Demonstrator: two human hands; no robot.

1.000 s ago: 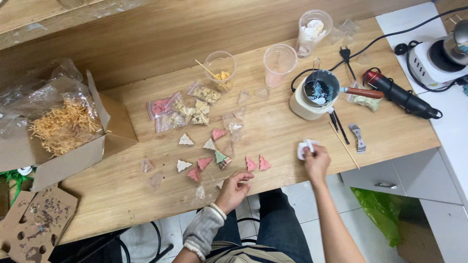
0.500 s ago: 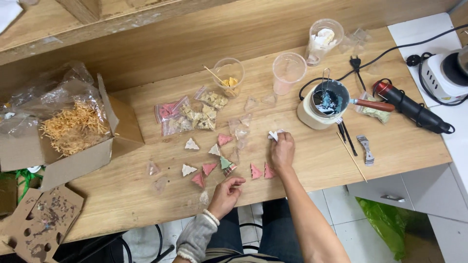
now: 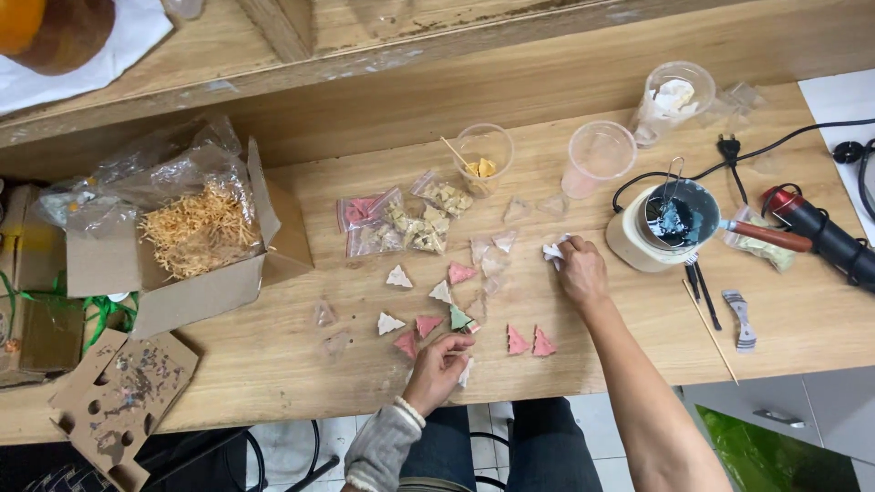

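Right hand (image 3: 581,271) pinching white piece (image 3: 552,251); left hand (image 3: 440,364) fingers seemingly closed on tree shapes (image 3: 460,319).

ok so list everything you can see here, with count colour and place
tree shapes: about a dozen, pink, white, one green, mid table
small bags: several, clear, above the trees
cups: three, clear plastic, back of table
melting pot: one, cream with blue inside, right
heat tool: one, red and black, far right
skewer: one, wooden, right front
box: one, cardboard, straw-coloured filling, left
holed card: one, brown, front left
table: one, light wood
left hand: at front trees, fingers on one
right hand: holds white wad by pot
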